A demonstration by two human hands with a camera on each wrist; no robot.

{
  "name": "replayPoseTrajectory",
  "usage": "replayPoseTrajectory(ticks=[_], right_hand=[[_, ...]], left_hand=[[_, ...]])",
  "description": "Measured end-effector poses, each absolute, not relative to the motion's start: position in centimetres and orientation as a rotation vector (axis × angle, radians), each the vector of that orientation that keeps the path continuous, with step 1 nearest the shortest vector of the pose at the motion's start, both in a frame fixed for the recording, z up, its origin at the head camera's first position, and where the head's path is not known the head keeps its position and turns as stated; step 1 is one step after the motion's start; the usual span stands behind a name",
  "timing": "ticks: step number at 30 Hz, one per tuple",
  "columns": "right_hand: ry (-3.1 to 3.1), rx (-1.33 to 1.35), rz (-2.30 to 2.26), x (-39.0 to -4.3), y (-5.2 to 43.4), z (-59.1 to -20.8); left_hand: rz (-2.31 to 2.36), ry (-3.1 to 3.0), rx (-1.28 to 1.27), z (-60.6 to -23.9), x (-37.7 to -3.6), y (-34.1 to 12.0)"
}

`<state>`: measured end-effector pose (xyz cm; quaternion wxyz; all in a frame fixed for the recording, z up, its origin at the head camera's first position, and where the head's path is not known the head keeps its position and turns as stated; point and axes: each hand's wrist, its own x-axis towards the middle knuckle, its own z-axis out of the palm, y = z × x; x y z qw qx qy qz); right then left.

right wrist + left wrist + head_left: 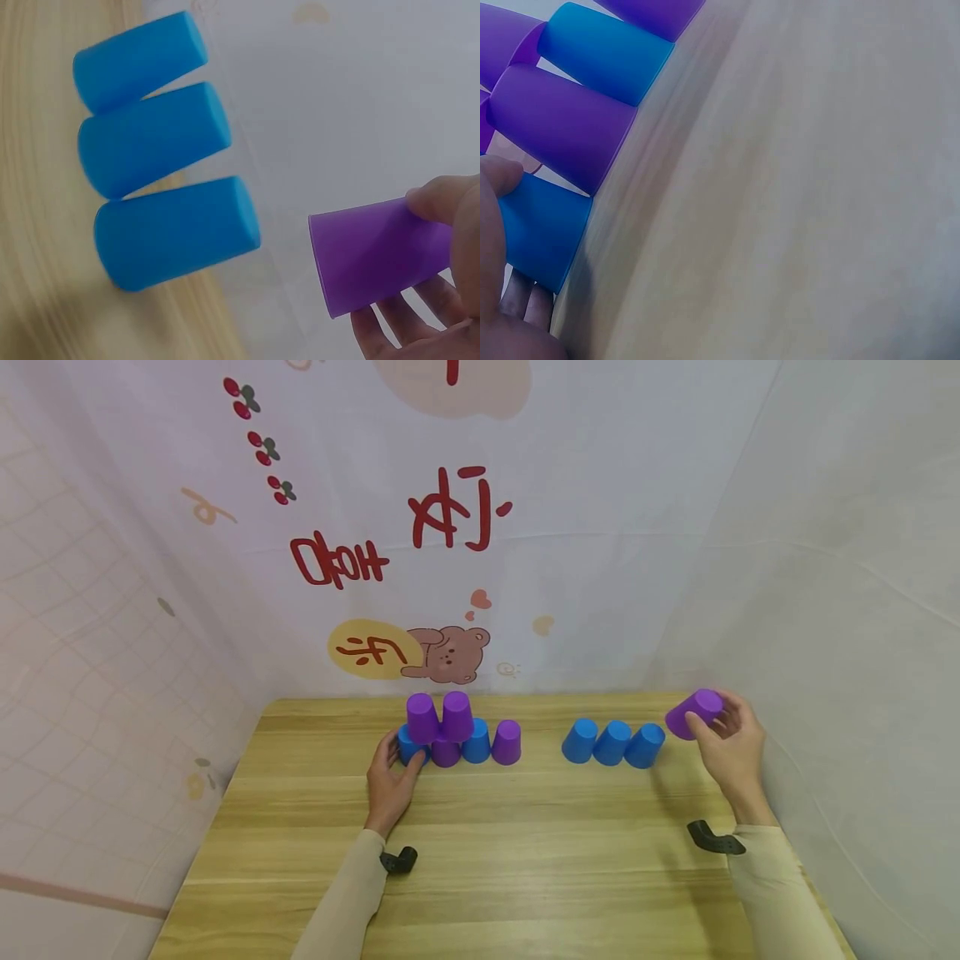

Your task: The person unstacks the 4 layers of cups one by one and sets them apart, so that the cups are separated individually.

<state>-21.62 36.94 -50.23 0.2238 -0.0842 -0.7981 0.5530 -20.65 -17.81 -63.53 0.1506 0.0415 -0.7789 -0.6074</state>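
Right hand: the right hand (731, 739) is lifted off the tabletop (525, 860) at the far right, fingers (390, 330) and thumb wrapped round a purple cup (693, 712) — tilted, mouth facing left and down toward the row of blues.

Left hand: the left hand (390, 777) sits low by the stack, thumb and fingers curled on the end blue cup (540, 229) of the bottom row, which stands upside down on the wood.

The stack: four cups along the bottom (blue, purple, blue, purple) touching side by side, two purple cups (440, 717) upside down on top toward the left.

Spare cups: three blue cups (612, 742) in a tight row, upside down, just left of the held cup and well apart from the stack.

Doing it well: my guess is the held cup wants levelling out, mouth straight down, before it goes on anything — set it straddling two cups, not one. Keep that left grip light so the base doesn't slide.

Wrists: both forearms in pale sleeves, each with a black strap mount.
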Motion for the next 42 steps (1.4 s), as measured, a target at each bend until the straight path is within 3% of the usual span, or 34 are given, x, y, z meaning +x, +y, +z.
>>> replayPoseTrajectory(ticks=[16,42], right_hand=[[-2.374,-0.386,1.464,-22.1,38.3,-53.6],[-2.484,-0.383,1.499,-22.2,37.8,-57.1]], left_hand=[[-1.741,-2.230,0.119,-63.6,-20.7,-17.8],[-1.719,-2.232,0.117,-63.7,-20.8,-17.8]])
